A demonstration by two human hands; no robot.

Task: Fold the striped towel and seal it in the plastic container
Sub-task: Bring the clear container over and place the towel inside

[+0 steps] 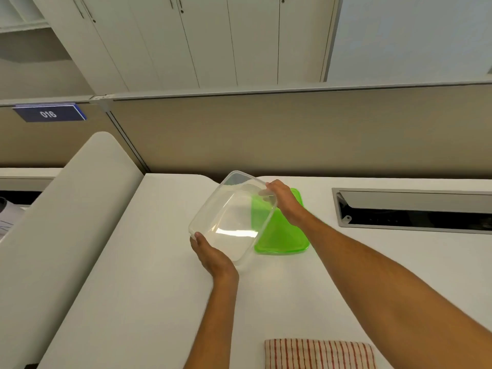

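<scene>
Both hands hold a clear plastic container point(231, 222) tilted above the white desk, its open side facing me. My left hand point(210, 255) grips its near left corner from below. My right hand point(283, 199) grips its far right rim. A green lid point(282, 235) lies flat on the desk just right of the container, partly behind it. The red-and-white striped towel point(319, 354) lies folded at the desk's near edge, cut off by the bottom of the view.
A white desk point(159, 275) runs under everything. A recessed cable tray with an open flap point(415, 209) sits at the right. A padded divider point(66, 222) borders the left side, and a beige partition wall point(292, 134) stands behind.
</scene>
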